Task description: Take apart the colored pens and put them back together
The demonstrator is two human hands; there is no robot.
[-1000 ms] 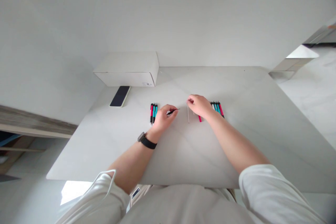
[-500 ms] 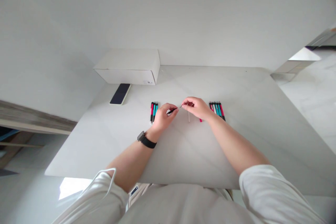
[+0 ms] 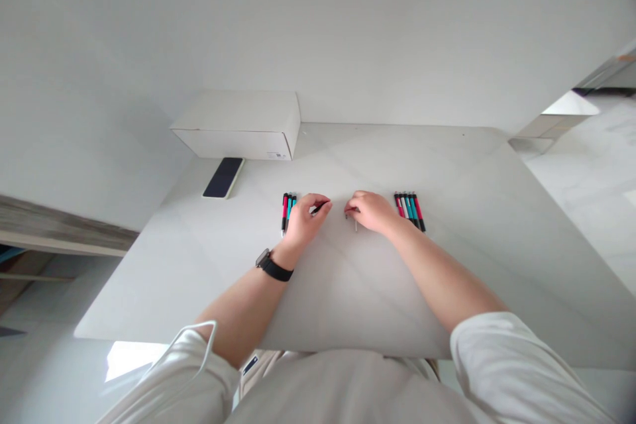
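My left hand is closed, pinching a short black pen part between thumb and fingers. Just to the right, my right hand hangs low over the table with its fingertips pinched together. A tiny grey piece shows at those fingertips; it is too small to tell its exact kind. Under the right hand a thin pale stick, like a pen refill, pokes out. Several red and teal pens lie beside my left hand, partly covered by it.
A row of several pens in red, white and teal lies right of my right hand. At the back left are a white box and a phone on the pale table. A wall stands behind the table.
My right hand has drawn away from the left one and come down toward the table with the tiny grey piece. It now hides the pink part seen earlier. The left hand still holds the black part.
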